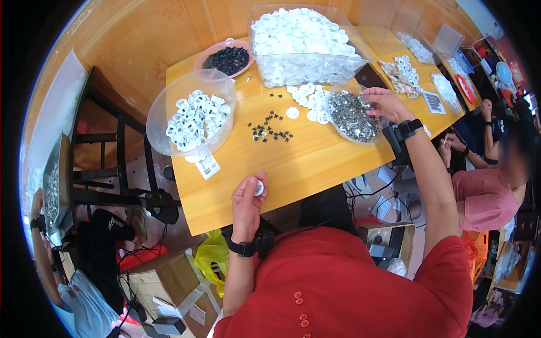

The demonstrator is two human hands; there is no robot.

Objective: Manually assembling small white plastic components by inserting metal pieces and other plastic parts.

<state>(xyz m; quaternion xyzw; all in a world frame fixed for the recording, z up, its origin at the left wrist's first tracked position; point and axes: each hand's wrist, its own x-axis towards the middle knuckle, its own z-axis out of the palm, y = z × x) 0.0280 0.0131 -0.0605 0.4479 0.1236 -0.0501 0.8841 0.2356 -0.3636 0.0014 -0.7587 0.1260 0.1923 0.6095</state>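
While the left hand (245, 204) pinched a round white plastic disc (259, 188) near the yellow wooden table (304, 163)'s edge, the right hand (386, 105), its grip unclear, reached into silvery metal pieces (354, 115) in a round clear tub (340, 134). Picking one seemed underway, calling for a fine pinch. Beyond stood a clear rectangular bin (315, 70); rightward was a pink-shirted person (487, 197).

A red short-sleeved top (349, 287) with red buttons (304, 316) is worn with black wristbands (243, 248).

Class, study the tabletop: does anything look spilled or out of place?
Small black pieces lie loose on the wooden table, while the pink bowl holds a dark heap; they look spilled, though perhaps set out deliberately.
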